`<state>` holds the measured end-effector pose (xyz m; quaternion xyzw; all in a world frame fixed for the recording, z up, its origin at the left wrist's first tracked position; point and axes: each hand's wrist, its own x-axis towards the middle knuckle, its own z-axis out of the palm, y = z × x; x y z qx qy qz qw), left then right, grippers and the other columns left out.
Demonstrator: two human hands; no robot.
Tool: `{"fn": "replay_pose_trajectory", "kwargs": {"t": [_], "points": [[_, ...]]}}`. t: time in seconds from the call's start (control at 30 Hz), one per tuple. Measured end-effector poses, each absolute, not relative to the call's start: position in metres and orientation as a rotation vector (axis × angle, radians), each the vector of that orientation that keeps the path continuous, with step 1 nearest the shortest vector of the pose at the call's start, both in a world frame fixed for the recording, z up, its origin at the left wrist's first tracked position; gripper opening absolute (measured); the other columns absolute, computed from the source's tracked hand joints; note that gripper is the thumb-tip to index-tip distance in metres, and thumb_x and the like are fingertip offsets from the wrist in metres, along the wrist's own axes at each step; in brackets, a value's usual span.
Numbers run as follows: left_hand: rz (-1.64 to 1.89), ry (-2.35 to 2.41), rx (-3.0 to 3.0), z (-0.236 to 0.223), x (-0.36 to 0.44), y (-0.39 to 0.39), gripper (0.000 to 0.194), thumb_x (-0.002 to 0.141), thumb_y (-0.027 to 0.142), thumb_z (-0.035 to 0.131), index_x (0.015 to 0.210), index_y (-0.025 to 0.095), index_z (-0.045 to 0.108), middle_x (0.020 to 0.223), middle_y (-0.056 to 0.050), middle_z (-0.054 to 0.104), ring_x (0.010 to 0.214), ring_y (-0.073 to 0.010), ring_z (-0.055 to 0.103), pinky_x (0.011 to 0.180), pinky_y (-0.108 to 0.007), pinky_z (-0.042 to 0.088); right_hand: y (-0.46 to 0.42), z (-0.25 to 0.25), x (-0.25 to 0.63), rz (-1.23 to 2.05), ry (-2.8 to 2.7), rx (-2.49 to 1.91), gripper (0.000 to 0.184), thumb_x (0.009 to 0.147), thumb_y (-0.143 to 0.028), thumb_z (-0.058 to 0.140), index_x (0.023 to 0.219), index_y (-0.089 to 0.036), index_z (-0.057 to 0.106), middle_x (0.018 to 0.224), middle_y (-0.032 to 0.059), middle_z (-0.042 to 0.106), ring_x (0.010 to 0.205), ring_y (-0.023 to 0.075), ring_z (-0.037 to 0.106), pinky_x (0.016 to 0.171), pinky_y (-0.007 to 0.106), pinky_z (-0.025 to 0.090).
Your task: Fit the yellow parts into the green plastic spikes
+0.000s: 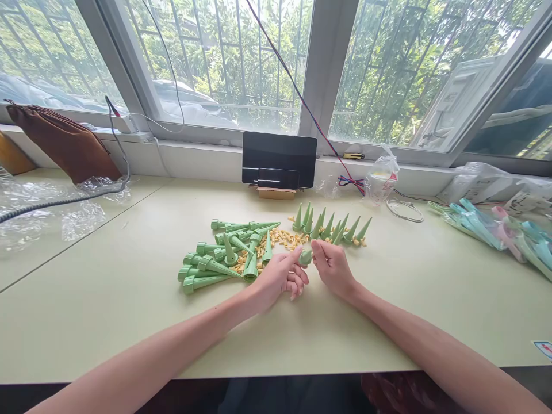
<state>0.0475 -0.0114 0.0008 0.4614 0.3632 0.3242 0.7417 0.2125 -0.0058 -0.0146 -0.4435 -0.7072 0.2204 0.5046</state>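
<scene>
Between thumb and fingers, my left hand (284, 276) holds a green plastic spike (305, 257) with its tip toward me. My right hand (334, 265) is closed in a pinch against the spike's right side; whatever its fingertips grip is hidden. Small yellow pegs (284, 237) lie scattered just beyond my hands. To the left is a pile of green spikes (204, 283), most on their sides with ribbed caps. Behind my right hand, several green spikes (330, 224) stand upright in rows, yellow pegs at their bases.
A dark tablet (279, 155) leans on a stand by the window. At right lie a plastic bag with a cup (382, 178), a coiled white cable (405, 211) and pastel strips (487, 227). A brown pouch (69, 144) and clear wrap (81, 218) are at left.
</scene>
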Motion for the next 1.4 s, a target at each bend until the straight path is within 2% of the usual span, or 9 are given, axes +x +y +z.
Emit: {"fn": "replay_pose_trajectory", "kwargs": {"t": [0.27,0.43,0.6,0.77,0.97,1.1,1.23,1.4], "points": [[0.567,0.755,0.914,0.007,0.046,-0.013,0.055,0.081,0.068,0.061,0.073,0.014,0.057,0.063,-0.005,0.063,0.043,-0.0085,0.054,0.037,-0.018,0.037,-0.005,-0.014,0.213,0.469,-1.717,-1.065,0.048,0.102,-0.048,0.035,0.062,-0.021,0.030,0.056,-0.0037,0.034,0.052,0.0114,0.031,0.052,0.027,0.028],[0.622,0.725,0.847,0.002,0.044,-0.009,0.046,0.081,0.057,0.069,0.071,0.014,0.057,0.063,-0.001,0.059,0.045,-0.0051,0.050,0.038,-0.015,0.035,-0.003,-0.016,0.213,0.572,-1.749,-1.067,0.051,0.101,-0.052,0.036,0.061,-0.021,0.034,0.056,-0.0029,0.038,0.052,0.0113,0.034,0.051,0.027,0.029],[0.671,0.711,0.892,-0.005,0.045,-0.008,0.047,0.080,0.057,0.071,0.072,0.014,0.055,0.065,0.000,0.058,0.046,-0.0039,0.050,0.039,-0.014,0.035,-0.003,-0.016,0.211,0.655,-1.717,-1.079,0.053,0.099,-0.055,0.039,0.059,-0.021,0.034,0.053,-0.0030,0.038,0.050,0.0110,0.034,0.050,0.027,0.028],[0.830,0.781,1.179,-0.010,0.048,-0.013,0.044,0.081,0.055,0.069,0.075,0.016,0.050,0.066,0.001,0.060,0.045,-0.0072,0.054,0.039,-0.018,0.038,-0.004,-0.014,0.209,0.749,-1.680,-1.088,0.055,0.098,-0.055,0.040,0.055,-0.021,0.034,0.049,-0.0032,0.038,0.048,0.0105,0.034,0.049,0.027,0.029],[0.969,0.920,1.572,-0.008,0.046,-0.018,0.029,0.087,0.042,0.066,0.078,0.019,0.049,0.055,0.006,0.054,0.041,-0.0099,0.051,0.042,-0.022,0.040,-0.004,-0.013,0.209,0.853,-1.659,-1.079,0.055,0.097,-0.056,0.042,0.055,-0.021,0.034,0.048,-0.0043,0.033,0.046,0.0101,0.030,0.047,0.027,0.025],[1.029,0.943,1.700,-0.005,0.046,-0.020,0.023,0.090,0.036,0.062,0.079,0.019,0.051,0.066,0.004,0.057,0.050,-0.0094,0.054,0.049,-0.022,0.044,-0.005,-0.011,0.209,0.962,-1.624,-1.026,0.054,0.097,-0.056,0.043,0.056,-0.021,0.033,0.050,-0.0048,0.031,0.046,0.0095,0.028,0.045,0.026,0.024],[1.073,0.922,1.852,-0.006,0.046,-0.020,0.019,0.093,0.034,0.059,0.082,0.019,0.052,0.068,0.004,0.055,0.054,-0.0092,0.053,0.055,-0.023,0.046,-0.006,-0.011,0.209,1.023,-1.585,-0.954,0.054,0.096,-0.055,0.046,0.056,-0.021,0.032,0.051,-0.0054,0.029,0.046,0.0088,0.025,0.044,0.026,0.022],[1.126,0.900,2.053,-0.008,0.043,-0.017,0.013,0.096,0.029,0.055,0.088,0.019,0.055,0.078,0.002,0.055,0.055,-0.0071,0.051,0.053,-0.020,0.042,-0.008,-0.013,0.209,1.042,-1.561,-0.891,0.053,0.098,-0.052,0.045,0.057,-0.021,0.033,0.053,-0.0051,0.029,0.048,0.0087,0.025,0.044,0.025,0.021]]}}
